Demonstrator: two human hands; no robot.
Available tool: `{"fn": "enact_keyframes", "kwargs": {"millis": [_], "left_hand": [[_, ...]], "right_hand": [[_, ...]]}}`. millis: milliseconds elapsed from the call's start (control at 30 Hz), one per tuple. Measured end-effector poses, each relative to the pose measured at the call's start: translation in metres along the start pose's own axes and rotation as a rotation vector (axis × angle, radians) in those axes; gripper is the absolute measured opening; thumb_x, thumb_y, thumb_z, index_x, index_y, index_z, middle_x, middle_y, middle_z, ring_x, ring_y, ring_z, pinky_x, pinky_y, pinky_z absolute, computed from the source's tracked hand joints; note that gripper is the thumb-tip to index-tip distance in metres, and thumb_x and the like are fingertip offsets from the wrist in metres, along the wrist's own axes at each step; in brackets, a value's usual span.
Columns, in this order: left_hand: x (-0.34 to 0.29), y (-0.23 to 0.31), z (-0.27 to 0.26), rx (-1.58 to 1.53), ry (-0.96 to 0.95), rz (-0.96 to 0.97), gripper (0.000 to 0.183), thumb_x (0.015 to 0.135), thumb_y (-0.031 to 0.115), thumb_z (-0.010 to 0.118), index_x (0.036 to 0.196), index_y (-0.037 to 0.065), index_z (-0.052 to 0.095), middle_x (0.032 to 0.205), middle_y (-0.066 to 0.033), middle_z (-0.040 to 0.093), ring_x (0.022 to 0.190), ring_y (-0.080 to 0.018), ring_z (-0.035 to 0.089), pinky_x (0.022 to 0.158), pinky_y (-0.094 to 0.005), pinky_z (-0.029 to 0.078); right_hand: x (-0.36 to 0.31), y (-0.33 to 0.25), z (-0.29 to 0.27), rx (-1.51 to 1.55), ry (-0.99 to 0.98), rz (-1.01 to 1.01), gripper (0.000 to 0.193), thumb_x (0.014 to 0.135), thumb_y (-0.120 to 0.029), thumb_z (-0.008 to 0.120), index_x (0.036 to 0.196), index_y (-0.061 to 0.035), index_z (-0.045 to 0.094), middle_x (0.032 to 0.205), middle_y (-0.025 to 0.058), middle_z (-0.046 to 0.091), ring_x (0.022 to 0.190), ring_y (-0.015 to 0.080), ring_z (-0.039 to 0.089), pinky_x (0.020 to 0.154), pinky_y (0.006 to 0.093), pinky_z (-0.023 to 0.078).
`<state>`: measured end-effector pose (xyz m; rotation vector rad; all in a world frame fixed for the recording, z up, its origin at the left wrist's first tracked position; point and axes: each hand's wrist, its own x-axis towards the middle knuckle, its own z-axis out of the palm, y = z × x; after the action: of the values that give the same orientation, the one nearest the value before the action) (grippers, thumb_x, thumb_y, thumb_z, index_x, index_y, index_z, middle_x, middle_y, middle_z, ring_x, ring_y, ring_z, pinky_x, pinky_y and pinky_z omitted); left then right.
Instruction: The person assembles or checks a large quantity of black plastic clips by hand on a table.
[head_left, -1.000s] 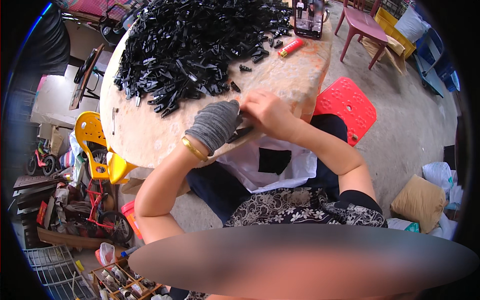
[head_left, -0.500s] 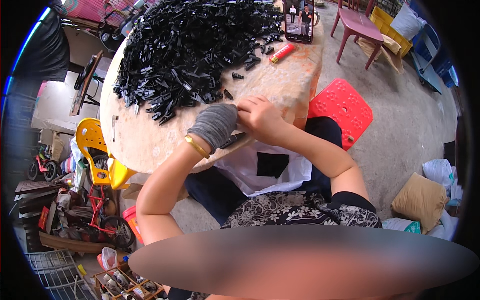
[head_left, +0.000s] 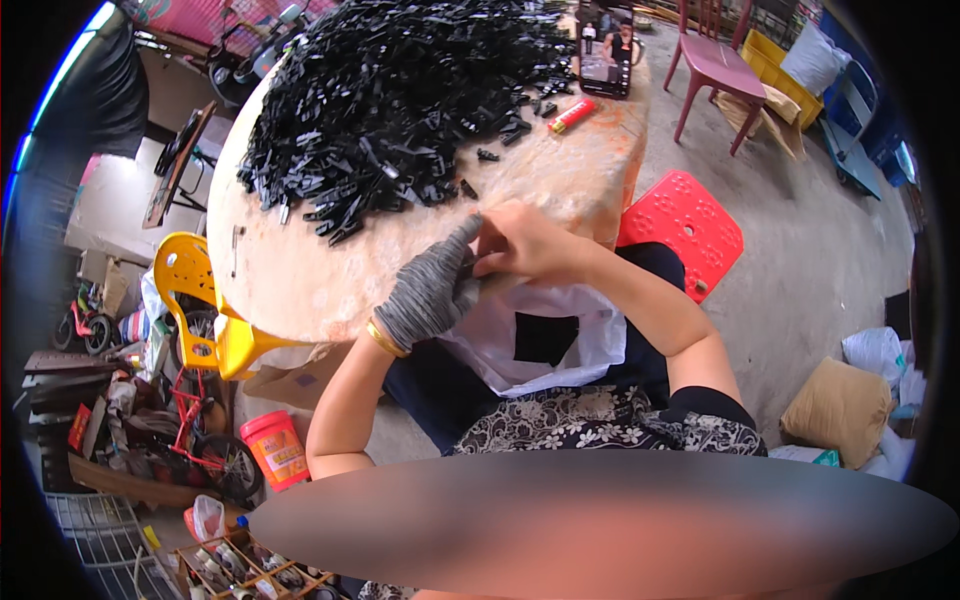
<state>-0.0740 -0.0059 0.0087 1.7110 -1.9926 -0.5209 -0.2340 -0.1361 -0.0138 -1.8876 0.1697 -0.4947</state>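
My left hand (head_left: 425,292), in a grey knit glove with a gold bangle at the wrist, is raised at the table's near edge, its index finger stretched up and the thumb side turned to the other hand. My bare right hand (head_left: 530,241) meets it there, thumb and fingers pinched together against the glove's fingertips. Whatever lies between them is too small or hidden to name. Just beyond my hands, a large heap of small black plastic clips (head_left: 390,120) covers the far part of the table, with a few loose clips (head_left: 468,189) nearer. Below, a white plastic bag (head_left: 602,335) lies open on my lap, black inside.
The round table (head_left: 300,290) has a pale patterned cover. A red lighter (head_left: 572,115) and a phone (head_left: 605,65) stand at its far right. A red stool (head_left: 685,225) is to the right, a yellow chair (head_left: 190,270) to the left, a red bucket (head_left: 275,450) below that.
My left hand has drawn down and its index finger has straightened upward. My right hand has come slightly nearer me. A dark piece seen beside the glove earlier no longer shows.
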Motion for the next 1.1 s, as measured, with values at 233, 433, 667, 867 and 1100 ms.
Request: {"fn": "enact_keyframes", "kwargs": {"millis": [233, 433, 667, 867, 1100], "left_hand": [[-0.028, 0.019, 0.023, 0.307, 0.205, 0.261, 0.06, 0.072, 0.02, 0.067, 0.126, 0.007, 0.045, 0.094, -0.0133, 0.057, 0.078, -0.0337, 0.055, 0.07, -0.0417, 0.046], [-0.027, 0.016, 0.014, 0.045, 0.099, 0.155, 0.047, 0.071, 0.011, 0.068, 0.117, 0.008, 0.057, 0.087, -0.0118, 0.06, 0.078, -0.0307, 0.057, 0.073, -0.0381, 0.049], [0.028, -0.055, -0.027, 0.645, 0.319, -0.02, 0.029, 0.077, 0.007, 0.054, 0.104, 0.013, 0.062, 0.095, -0.012, 0.057, 0.087, -0.0291, 0.055, 0.075, -0.0387, 0.047], [0.052, -0.087, -0.032, 0.938, 0.22, 0.0, 0.024, 0.077, 0.011, 0.055, 0.099, 0.016, 0.063, 0.107, -0.0094, 0.053, 0.096, -0.0271, 0.052, 0.072, -0.038, 0.047], [0.04, -0.077, -0.032, 0.704, 0.425, 0.202, 0.026, 0.073, 0.016, 0.064, 0.098, 0.011, 0.06, 0.103, -0.0099, 0.056, 0.095, -0.0297, 0.054, 0.079, -0.0398, 0.047]], "right_hand": [[0.014, 0.016, -0.027, 0.076, -0.26, -0.061, 0.027, 0.074, -0.011, 0.066, 0.1, -0.0003, 0.064, 0.086, 0.0054, 0.064, 0.08, 0.0104, 0.059, 0.07, 0.0263, 0.049], [0.045, 0.044, -0.016, -0.533, 0.351, -0.324, 0.025, 0.075, -0.002, 0.057, 0.099, -0.0015, 0.064, 0.095, 0.0098, 0.063, 0.081, 0.0249, 0.06, 0.074, 0.0336, 0.049], [0.041, 0.045, -0.008, -0.63, 0.273, -0.312, 0.019, 0.076, -0.006, 0.061, 0.095, -0.0019, 0.062, 0.091, 0.0129, 0.061, 0.09, 0.0302, 0.056, 0.081, 0.0376, 0.045], [0.034, 0.035, -0.012, -0.586, 0.159, -0.298, 0.013, 0.073, -0.018, 0.067, 0.079, -0.007, 0.065, 0.082, 0.0088, 0.059, 0.085, 0.0273, 0.056, 0.076, 0.0368, 0.045], [0.033, 0.034, -0.011, -0.572, 0.131, -0.339, 0.015, 0.068, -0.007, 0.064, 0.083, -0.0039, 0.065, 0.086, 0.0102, 0.059, 0.086, 0.0283, 0.056, 0.077, 0.0366, 0.046]]}}
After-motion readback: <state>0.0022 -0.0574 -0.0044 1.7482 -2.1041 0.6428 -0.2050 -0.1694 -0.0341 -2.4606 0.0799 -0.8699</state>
